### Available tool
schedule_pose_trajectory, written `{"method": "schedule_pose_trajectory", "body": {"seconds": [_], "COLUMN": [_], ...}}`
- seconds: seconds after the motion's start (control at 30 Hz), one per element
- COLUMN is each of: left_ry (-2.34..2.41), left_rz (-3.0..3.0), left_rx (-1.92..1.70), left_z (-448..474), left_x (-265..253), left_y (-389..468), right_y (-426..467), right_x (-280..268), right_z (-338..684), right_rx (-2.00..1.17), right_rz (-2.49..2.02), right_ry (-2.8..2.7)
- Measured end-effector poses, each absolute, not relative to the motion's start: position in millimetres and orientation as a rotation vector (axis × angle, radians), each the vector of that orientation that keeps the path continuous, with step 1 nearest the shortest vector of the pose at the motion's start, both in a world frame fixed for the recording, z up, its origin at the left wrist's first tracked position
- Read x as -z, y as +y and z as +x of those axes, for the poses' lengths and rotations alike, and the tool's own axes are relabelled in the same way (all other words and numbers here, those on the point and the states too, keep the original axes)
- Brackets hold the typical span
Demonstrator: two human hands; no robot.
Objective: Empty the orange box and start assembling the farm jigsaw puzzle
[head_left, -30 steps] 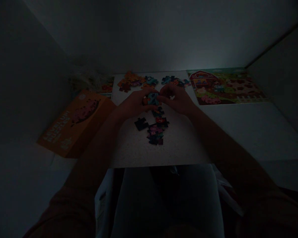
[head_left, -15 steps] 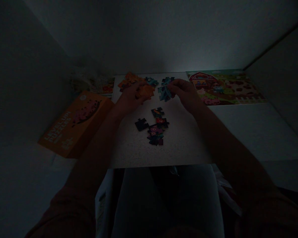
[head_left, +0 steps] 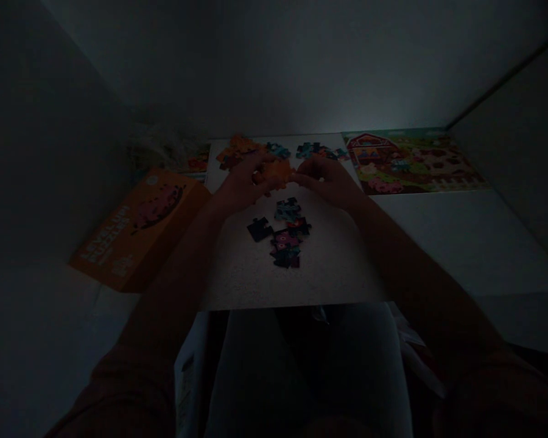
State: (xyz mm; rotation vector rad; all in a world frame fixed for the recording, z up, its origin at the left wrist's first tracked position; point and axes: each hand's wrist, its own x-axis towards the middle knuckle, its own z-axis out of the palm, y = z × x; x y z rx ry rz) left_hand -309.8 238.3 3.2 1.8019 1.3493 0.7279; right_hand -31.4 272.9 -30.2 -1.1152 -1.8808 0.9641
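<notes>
In dim light, my left hand [head_left: 244, 182] is closed around orange-backed puzzle pieces [head_left: 278, 173] above the white table. My right hand [head_left: 324, 179] meets them from the right, thumb and finger pinched at the edge of an orange piece. Nearer to me lies a small cluster of picture-side-up pieces [head_left: 283, 240], dark with pink and red. At its top rests a teal puzzle piece [head_left: 287, 208], and a dark piece [head_left: 260, 229] lies to its left. Behind my left hand is a heap of orange pieces [head_left: 240, 149].
An orange puzzle box [head_left: 141, 228] stands tilted at the left. Several teal pieces [head_left: 319, 150] lie at the back, beside a farm picture [head_left: 411, 161] on the right. A pale stringy bundle [head_left: 159, 143] sits at the back left. The table's front edge is near my lap.
My right hand has moved left from the teal pieces to the orange ones in my left hand. A teal piece now lies at the top of the cluster.
</notes>
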Motion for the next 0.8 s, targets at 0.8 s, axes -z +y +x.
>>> {"method": "schedule_pose_trajectory", "body": {"seconds": [0.8], "left_ry": [1.401], "left_rz": [1.601], "left_rx": [-0.81], "left_z": [-315], "left_x": [2], "left_y": [247], "right_y": [285], "right_x": [36], "right_z": [-19], "right_rx": [-1.147], "right_rz": [-1.063], "right_ry": [-1.573]}}
